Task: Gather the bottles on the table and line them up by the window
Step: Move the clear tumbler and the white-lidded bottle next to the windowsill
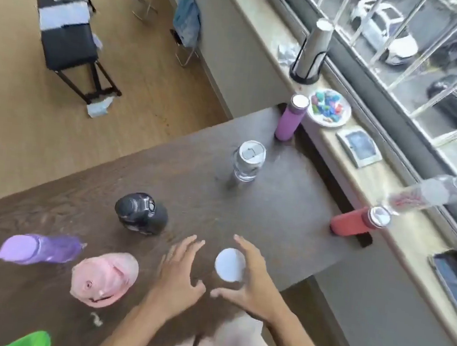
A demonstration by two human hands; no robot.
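Both hands spread wide, closing in around a white-capped bottle (229,264) near the table (48,210) edge: left hand (179,276) beside it, right hand (249,282) cupping the far side, contact impossible to confirm. Other bottles scattered: black (141,213), pink (105,278), lilac (40,249), clear (248,161); purple (291,117) and red (354,221) already near the window. Risk: a clumsy squeeze tipping it off the close edge.

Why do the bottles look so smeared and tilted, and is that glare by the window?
Head view: the wide lens makes bottles lean outward; the purple bottle and pink bottle at left are smeared, probably by head motion. Head view: the clear bottle near the window is blurred and washed out by daylight. Head view: the table shows a soft sheen.
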